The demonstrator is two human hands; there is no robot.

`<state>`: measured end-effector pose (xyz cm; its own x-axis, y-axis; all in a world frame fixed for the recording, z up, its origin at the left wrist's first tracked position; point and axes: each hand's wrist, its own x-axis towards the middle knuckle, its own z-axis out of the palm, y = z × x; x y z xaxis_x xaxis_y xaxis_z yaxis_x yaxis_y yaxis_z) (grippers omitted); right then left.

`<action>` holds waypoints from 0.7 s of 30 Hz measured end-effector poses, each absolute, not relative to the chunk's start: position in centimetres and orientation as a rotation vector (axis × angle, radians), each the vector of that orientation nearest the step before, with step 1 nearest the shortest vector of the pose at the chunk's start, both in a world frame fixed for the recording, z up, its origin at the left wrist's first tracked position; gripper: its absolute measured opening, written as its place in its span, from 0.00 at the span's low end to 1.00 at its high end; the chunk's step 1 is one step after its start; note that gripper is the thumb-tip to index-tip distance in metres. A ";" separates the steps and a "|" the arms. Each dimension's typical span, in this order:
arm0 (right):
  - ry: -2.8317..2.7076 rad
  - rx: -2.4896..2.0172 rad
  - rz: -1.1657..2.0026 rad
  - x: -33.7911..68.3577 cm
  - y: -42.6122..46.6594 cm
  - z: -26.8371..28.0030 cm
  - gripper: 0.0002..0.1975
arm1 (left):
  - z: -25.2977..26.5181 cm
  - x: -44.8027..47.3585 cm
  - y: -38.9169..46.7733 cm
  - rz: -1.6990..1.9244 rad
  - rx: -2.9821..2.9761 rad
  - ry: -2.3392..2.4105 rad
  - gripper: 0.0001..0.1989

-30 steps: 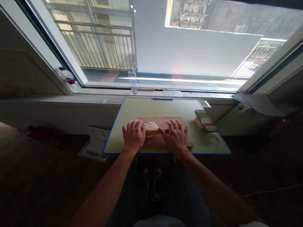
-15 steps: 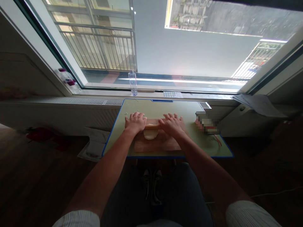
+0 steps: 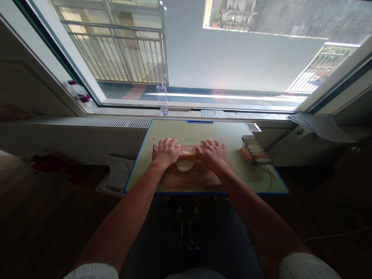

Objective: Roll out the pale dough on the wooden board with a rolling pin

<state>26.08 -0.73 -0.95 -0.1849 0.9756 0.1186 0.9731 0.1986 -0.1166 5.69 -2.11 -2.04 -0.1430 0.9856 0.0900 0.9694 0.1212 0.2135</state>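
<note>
Plainly, the person's left hand (image 3: 166, 151) lies unclenched over the left end of a smooth, pale-brown wooden rolling pin (image 3: 188, 155), fingers stretched past it. The pin crosses the reddish-brown rectangular wooden board (image 3: 193, 179) nearer its far edge; under it, left of the board's middle, sits a rounded, flattened piece of cream-white dough (image 3: 185, 166), spreading towards the near edge. The right hand (image 3: 213, 153) rests likewise over the pin's right end, fingers loose and forward.

The pin should be stiff, fairly light and easily steered from both ends; the dough looks soft and stretchy, probably tacky, best lifted by its rim with flat fingers.

The board lies along the near edge of a pale-green table with blue edging (image 3: 171, 130). White crumbs (image 3: 154, 138) dot the far left corner, and a pixelated item (image 3: 256, 150), unreadable, sits by the right edge. Beyond, a purple-capped bottle (image 3: 78, 92) stands at the window's left, a clear plastic bottle (image 3: 162, 100) on the sill behind the table's far edge, and grey-white papers (image 3: 321, 126) farther right
</note>
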 end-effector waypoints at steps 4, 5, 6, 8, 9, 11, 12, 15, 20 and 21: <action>-2.222 -1.857 -0.024 26.6 -3.7 -2.5 0.27 | -2.6 6.6 -6.0 0.445 2.076 2.347 0.25; -2.213 -1.854 -0.014 26.8 -4.3 -2.8 0.28 | -2.8 6.8 -6.8 0.461 2.087 2.356 0.25; -2.205 -1.854 -0.004 27.0 -4.8 -3.1 0.28 | -3.0 6.9 -7.4 0.466 2.092 2.358 0.26; -2.198 -1.853 0.012 27.2 -5.6 -3.4 0.28 | -3.2 7.0 -8.3 0.464 2.097 2.354 0.26; -2.197 -1.853 0.015 27.3 -5.8 -3.5 0.28 | -3.2 7.1 -8.5 0.461 2.099 2.349 0.27; -2.203 -1.851 0.005 27.4 -5.7 -3.5 0.27 | -3.1 7.1 -8.4 0.462 2.100 2.341 0.27; -2.210 -1.849 -0.003 27.3 -5.5 -3.4 0.27 | -3.1 7.0 -8.1 0.463 2.097 2.340 0.27; -2.235 -1.862 -0.031 26.9 -4.2 -2.6 0.26 | -2.7 6.7 -6.3 0.440 2.064 2.336 0.26; -2.339 -1.889 -0.031 26.1 -1.4 -0.7 0.25 | -2.1 5.6 -2.2 0.286 1.991 2.269 0.27; -2.379 -1.876 -0.015 26.0 -0.7 -0.5 0.24 | -2.1 5.3 -1.3 0.261 1.985 2.247 0.27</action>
<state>26.04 -0.70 -0.49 -0.2297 0.9687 0.0938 0.9698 0.2359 -0.0614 5.32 -1.34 -2.12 -0.1250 0.9920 0.0151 0.9691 0.1188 0.2163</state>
